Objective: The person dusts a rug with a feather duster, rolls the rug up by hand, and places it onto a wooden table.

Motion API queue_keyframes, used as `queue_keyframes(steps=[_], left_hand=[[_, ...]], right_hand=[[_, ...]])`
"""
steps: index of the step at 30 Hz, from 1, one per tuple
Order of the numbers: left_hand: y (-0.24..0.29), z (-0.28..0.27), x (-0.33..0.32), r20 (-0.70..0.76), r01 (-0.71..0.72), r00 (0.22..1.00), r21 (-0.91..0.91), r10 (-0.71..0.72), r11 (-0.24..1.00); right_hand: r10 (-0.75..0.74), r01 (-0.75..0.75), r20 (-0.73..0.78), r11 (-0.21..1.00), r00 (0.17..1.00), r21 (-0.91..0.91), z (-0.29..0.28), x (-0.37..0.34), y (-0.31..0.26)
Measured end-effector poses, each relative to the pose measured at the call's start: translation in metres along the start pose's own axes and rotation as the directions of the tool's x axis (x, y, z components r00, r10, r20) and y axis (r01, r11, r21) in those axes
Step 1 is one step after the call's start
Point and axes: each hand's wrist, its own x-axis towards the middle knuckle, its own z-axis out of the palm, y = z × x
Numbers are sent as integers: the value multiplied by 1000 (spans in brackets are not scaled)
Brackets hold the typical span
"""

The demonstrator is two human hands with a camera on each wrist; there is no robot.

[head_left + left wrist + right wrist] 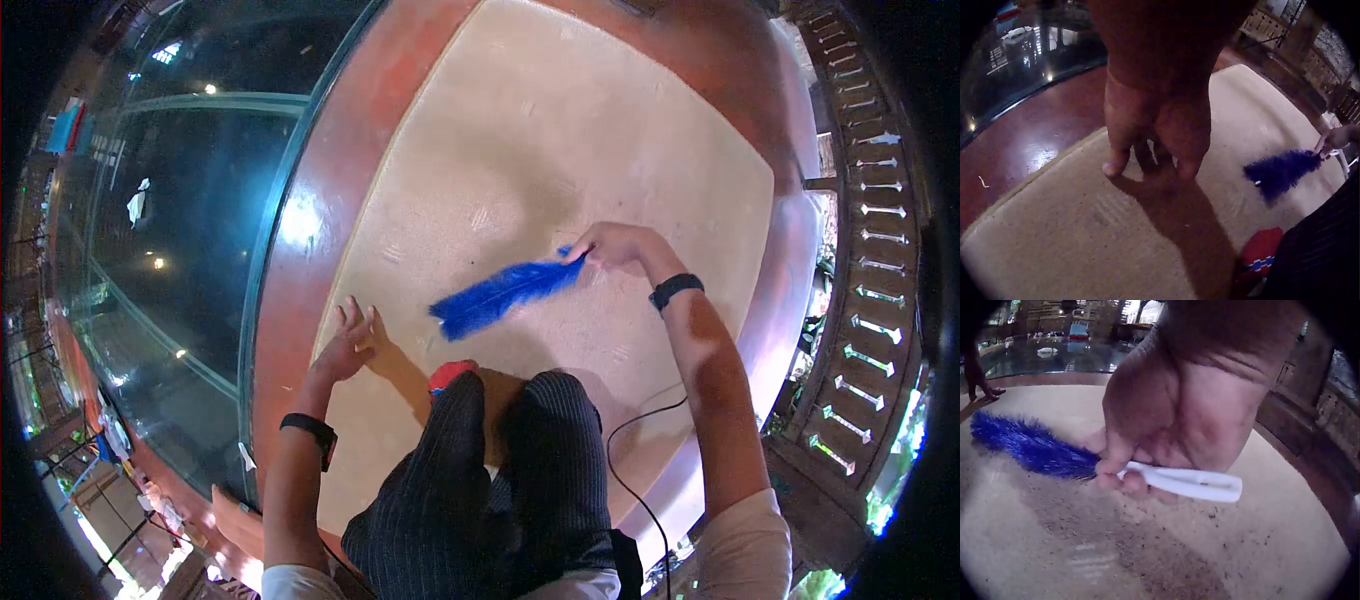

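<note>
I have the blue brush (pixel 505 298) in my right hand (pixel 622 245), thumb and fingers pinching its white handle (pixel 1191 483) near where the bristles begin, with the rest of the handle jutting out behind the grip. From that grip the bristles run off to the left and slightly back toward the knees (pixel 505 405), so the long axis lies slantwise across the front of the body, between the two hands. Whether the bristles press on the pale surface (pixel 620 110) or skim just above it, I can't tell. The right hand is the one on the brush; my left hand (pixel 347 343) is well apart from the bristle tips, holding nothing, fingers spread at the surface's left edge, with the glass (pixel 170 250) beyond the red border (pixel 330 180). On the near side, the red patterned item (pixel 452 376) by the knee sits close to the bristle tips, which I judge limits a pull that way; the far side offers the longest run. A black cable (pixel 628 478) loops beside the right forearm.
</note>
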Motion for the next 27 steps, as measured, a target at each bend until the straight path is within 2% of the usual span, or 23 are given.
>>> queue_keyframes(steps=[3,4,7,9,11,14,16,17,18,19,21,22,24,27], left_hand=[[1,-1,-1,-11,-17,1000,-9,17,1000],[4,-3,-1,-13,-16,1000,-17,16,1000],[4,-5,-3,2,-25,1000,40,25,999],[-1,-4,-1,-14,-72,997,78,73,994],[-1,-3,-3,-15,-65,998,73,66,995],[12,-7,-5,-14,-14,1000,36,15,999],[6,-2,-4,-26,-35,999,52,37,998],[-1,0,-4,32,-17,999,-49,18,999],[-17,5,-1,91,6,996,-144,7,990],[-17,2,1,147,32,989,-234,3,972],[9,-5,-5,37,13,999,-87,-9,996],[20,-7,-8,-16,7,1000,-10,-7,1000],[21,-9,-7,-16,5,1000,11,-5,1000],[20,-8,-4,-44,3,999,3,-2,1000]], right_hand=[[-118,6,-306,939,945,-345,-1,22,9],[-70,-101,-403,916,912,-388,0,27,-8],[-130,-115,-667,943,733,-311,10,69,-54],[-116,-93,-760,970,640,-226,20,95,-102],[-179,63,-785,982,593,-177,28,124,-127],[-315,418,-595,908,739,38,31,132,-146],[-334,323,-226,943,915,-84,22,134,-134],[-296,288,-30,945,955,-153,18,131,-125],[-177,165,-25,955,984,-247,15,127,-118],[-136,95,-161,966,978,-239,12,121,-112],[-53,-37,-425,979,903,-201,1,112,-104],[-50,-68,-568,980,821,-184,1,115,-96],[-32,-130,-808,983,589,-133,4,121,-89],[99,27,-897,992,432,122,16,108,-95]])
